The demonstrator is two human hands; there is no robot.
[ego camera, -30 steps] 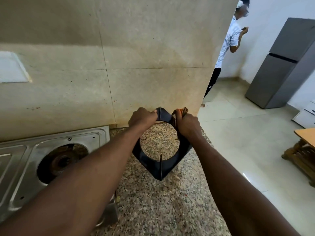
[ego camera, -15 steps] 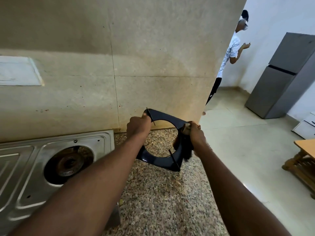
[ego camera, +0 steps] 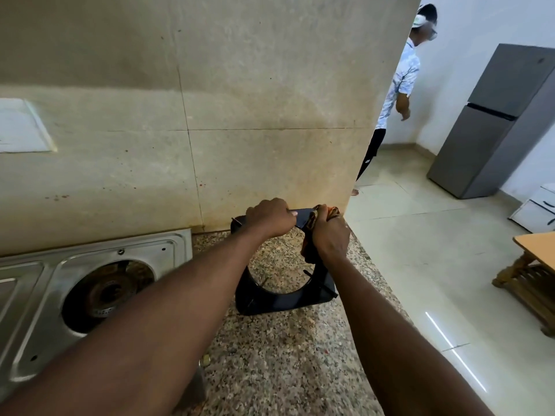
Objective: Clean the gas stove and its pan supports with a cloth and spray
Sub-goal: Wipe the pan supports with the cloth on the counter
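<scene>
Black pan support (ego camera: pixel 270 300) now upright, left hand (ego camera: pixel 270 218) gripping its top, right hand (ego camera: pixel 330 235) clutching cloth (ego camera: pixel 308 250).

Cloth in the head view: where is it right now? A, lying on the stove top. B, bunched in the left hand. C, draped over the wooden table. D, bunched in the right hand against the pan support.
D: the right hand holds the cloth bunched against the pan support, while the left hand grips the support's top edge with no cloth in it.
</scene>
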